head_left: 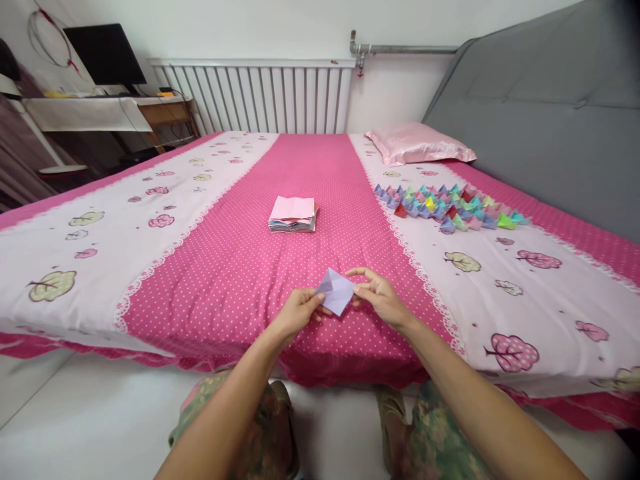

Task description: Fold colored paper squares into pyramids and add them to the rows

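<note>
Pinching the left side of a small lilac paper diamond (339, 293), the left hand (301, 308) lays its thumb on top, with fingers curled below. The right hand (381, 297) has its thumb at the opposite corner, other fingers bent behind it, and its index finger arched out by the upper right edge (whether that fingertip touches the paper, I cannot tell). So the diamond lies between the two hands, one corner pointing away from them, a creased flap showing on its upper left part. Whether it touches the bright pink, white-dotted fabric bedcover (225, 267) beneath the hands is likewise unclear.

Ahead of the left hand, well apart from it, sits a squarish stack of coloured paper sheets (293, 212), pale pink on top, with grey, white and reddish edges below. Beyond the right hand and farther to its right, many small pointed folded-paper pieces (429, 204) stand close together in rows: lilac, blue, green, pink, red and yellow. Past those pieces, farther from the right hand, rests a shiny pale pink satin-like pillow (420, 143), near a grey padded headboard (540, 100).
</note>
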### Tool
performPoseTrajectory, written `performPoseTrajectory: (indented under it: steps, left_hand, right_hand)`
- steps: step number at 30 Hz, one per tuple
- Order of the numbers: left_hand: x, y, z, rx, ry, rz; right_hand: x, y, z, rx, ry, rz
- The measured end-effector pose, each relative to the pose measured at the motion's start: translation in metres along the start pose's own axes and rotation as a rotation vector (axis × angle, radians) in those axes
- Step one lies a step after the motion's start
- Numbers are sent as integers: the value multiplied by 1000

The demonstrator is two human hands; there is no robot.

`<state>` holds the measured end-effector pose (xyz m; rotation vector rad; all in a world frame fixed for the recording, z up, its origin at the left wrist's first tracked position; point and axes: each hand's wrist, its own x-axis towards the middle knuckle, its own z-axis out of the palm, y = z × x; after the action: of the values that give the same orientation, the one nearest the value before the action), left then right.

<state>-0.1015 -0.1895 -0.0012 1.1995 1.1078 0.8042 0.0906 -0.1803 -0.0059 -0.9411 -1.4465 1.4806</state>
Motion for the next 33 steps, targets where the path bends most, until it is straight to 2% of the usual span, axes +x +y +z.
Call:
performPoseTrajectory:
  steps: [9, 16, 23, 29, 33]
  left_hand:
    - [1, -4, 2, 48, 115, 131]
    - [-1, -3, 2, 111, 188, 204]
    - [-2, -1, 4, 102, 198, 216]
    - [0, -3, 7, 107, 248, 186]
    - [1, -4, 9, 43, 218, 227]
  right_hand:
    - [1, 6, 5, -101, -16, -141]
    - [1, 7, 5, -209, 51, -141]
    - [2, 2, 4, -373, 135, -238]
    - [0, 1, 6, -345, 118, -207]
    - [-2, 2, 6, -348, 111, -170]
